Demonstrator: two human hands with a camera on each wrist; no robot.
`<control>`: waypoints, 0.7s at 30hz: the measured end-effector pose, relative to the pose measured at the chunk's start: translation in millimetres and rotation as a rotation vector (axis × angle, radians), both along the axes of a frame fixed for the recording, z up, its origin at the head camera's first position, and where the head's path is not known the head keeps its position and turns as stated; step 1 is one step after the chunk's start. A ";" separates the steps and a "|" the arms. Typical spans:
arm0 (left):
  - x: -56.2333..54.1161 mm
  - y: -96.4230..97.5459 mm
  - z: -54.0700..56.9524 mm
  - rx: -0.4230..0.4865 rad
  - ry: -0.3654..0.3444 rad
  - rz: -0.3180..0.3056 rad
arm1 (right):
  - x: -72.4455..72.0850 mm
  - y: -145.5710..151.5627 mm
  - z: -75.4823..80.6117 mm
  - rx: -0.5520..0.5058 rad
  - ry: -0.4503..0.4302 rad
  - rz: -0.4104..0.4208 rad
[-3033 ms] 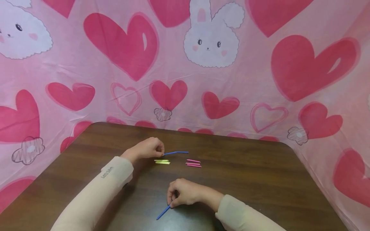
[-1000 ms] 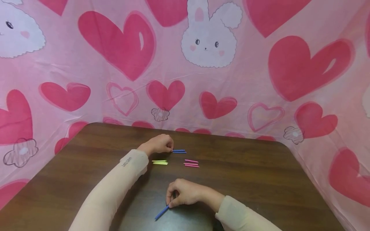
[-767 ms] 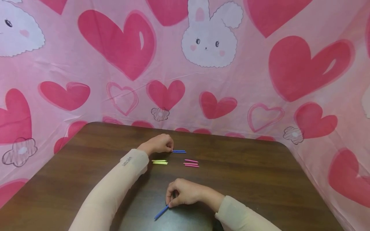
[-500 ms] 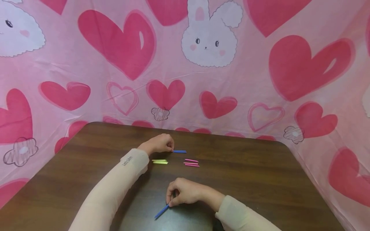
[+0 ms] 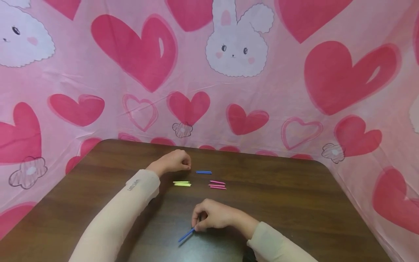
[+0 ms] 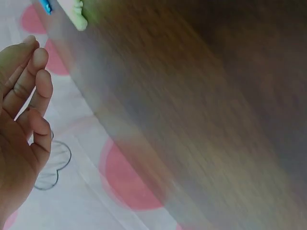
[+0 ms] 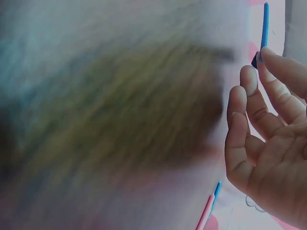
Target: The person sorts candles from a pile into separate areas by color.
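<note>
My right hand [image 5: 212, 215] pinches one end of a thin blue stick [image 5: 186, 235] between thumb and forefinger, close over the near part of the table. Its free end slants toward the front left, with a shadow just below. In the right wrist view the same blue stick [image 7: 265, 24] juts from the fingertips. My left hand [image 5: 175, 160] holds nothing, its fingers loosely bent, at the far side of the table. Just right of it lie two blue sticks [image 5: 204, 172], side by side. Nearer are a few yellow-green sticks [image 5: 181, 183] and three pink sticks [image 5: 217, 185].
The brown wooden table [image 5: 278, 196] has rounded far corners. Behind and beside it hangs a pink cloth [image 5: 196, 82] printed with hearts and rabbits.
My left hand has set a blue stick alongside another, let go and drawn back to the left. My right hand has raised its blue stick slightly from the table.
</note>
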State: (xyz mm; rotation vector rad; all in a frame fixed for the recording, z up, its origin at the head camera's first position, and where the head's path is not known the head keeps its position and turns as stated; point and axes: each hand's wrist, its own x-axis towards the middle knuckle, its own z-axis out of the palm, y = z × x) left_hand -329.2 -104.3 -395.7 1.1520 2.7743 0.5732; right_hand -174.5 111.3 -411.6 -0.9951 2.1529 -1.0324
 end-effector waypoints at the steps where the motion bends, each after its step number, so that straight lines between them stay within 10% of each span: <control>1: 1.0 -2.4 0.6 0.002 0.004 0.001 | -0.3 1.3 0.1 -0.005 -0.002 -0.008; 21: 32.5 -33.7 18.4 0.051 0.048 0.004 | -12.2 30.0 4.6 -0.074 0.039 -0.113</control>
